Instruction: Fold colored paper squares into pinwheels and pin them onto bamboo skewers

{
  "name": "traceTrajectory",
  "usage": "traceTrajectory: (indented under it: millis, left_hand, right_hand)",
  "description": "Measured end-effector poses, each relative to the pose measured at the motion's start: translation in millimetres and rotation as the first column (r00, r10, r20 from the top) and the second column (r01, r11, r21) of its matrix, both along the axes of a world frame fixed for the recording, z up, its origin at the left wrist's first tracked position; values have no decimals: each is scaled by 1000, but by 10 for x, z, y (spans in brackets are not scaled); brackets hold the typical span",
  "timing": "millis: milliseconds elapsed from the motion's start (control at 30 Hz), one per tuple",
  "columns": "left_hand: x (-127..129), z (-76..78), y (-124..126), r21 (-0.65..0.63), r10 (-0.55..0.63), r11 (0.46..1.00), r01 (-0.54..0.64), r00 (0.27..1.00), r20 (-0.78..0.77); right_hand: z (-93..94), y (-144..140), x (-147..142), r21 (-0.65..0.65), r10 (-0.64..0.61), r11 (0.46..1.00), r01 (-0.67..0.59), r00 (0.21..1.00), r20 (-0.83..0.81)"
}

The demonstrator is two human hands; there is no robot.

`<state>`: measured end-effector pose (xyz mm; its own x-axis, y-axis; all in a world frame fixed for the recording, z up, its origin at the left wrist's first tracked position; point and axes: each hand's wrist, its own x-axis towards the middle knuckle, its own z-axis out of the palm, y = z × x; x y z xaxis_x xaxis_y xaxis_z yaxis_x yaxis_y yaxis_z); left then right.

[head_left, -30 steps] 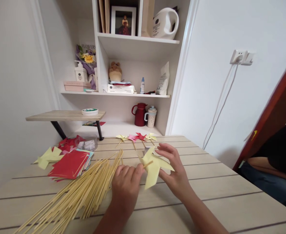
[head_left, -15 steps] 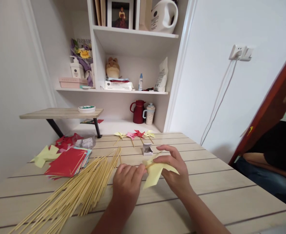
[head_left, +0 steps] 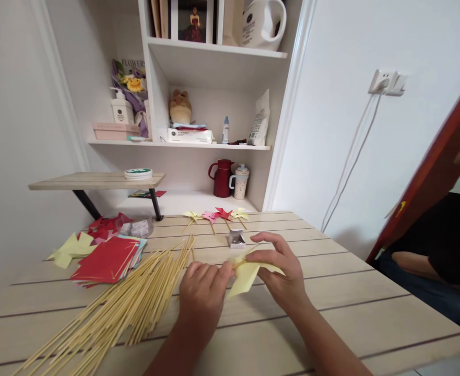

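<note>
Two hands are on one yellow pinwheel (head_left: 247,274), held just above the table (head_left: 370,324) near its middle. The left hand (head_left: 204,295) pinches its stick end while the right hand (head_left: 280,271) closes over the paper. There's a big pile of skewers (head_left: 131,308) just left and a tiny box (head_left: 236,238) behind.

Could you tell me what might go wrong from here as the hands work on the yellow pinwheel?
The right hand presses on the pinwheel, so the paper may crease or tear. The left hand pinches where paper meets stick and could be pricked. That forearm lies close to the sticks, so a shift might scatter them.
</note>
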<state>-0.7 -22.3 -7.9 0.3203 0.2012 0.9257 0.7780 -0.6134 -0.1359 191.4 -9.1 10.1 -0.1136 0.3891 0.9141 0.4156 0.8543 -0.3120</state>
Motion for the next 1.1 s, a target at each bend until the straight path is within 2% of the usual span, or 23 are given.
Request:
traceTrajectory:
  millis: [267,400,600,700,800,867,900,967,1033,1100]
  left_hand:
    - [-5,-5,3,16,25,1000,-25,999,-28]
    - [-17,-34,12,29,40,999,-38,998,-50]
    - [25,-15,15,46,2,999,-2,1000,-2]
    - [43,-34,35,-22,-24,999,24,999,36]
    - [49,-71,65,-203,-94,971,127,982,164]
    - [53,-82,77,-363,-134,898,249,940,313]
    - [56,-80,81,-441,-133,838,321,904,406]
    - [67,-63,84,-559,-70,677,478,798,598]
    - [81,-39,90,-577,30,512,636,659,752]
    - [99,-22,104,-506,94,394,767,514,853]
  right_hand:
    - [33,-16,-13,-40,-31,999,31,1000,-3]
    - [54,-20,-42,-8,-41,999,41,999,-8]
    - [43,0,-57,1,-58,998,59,998,-14]
    - [21,41,-42,4,-66,998,66,997,26]
    - [2,87,-24,-40,-90,995,92,994,54]
    - [-4,106,-17,-93,-104,990,110,992,65]
    - [-5,111,-16,-120,-108,986,116,992,71]
    - [-7,112,-21,-164,-113,979,124,991,75]
    - [-15,107,-36,-205,-118,971,124,992,45]
    - [-33,105,-57,-267,-133,956,117,990,-45]
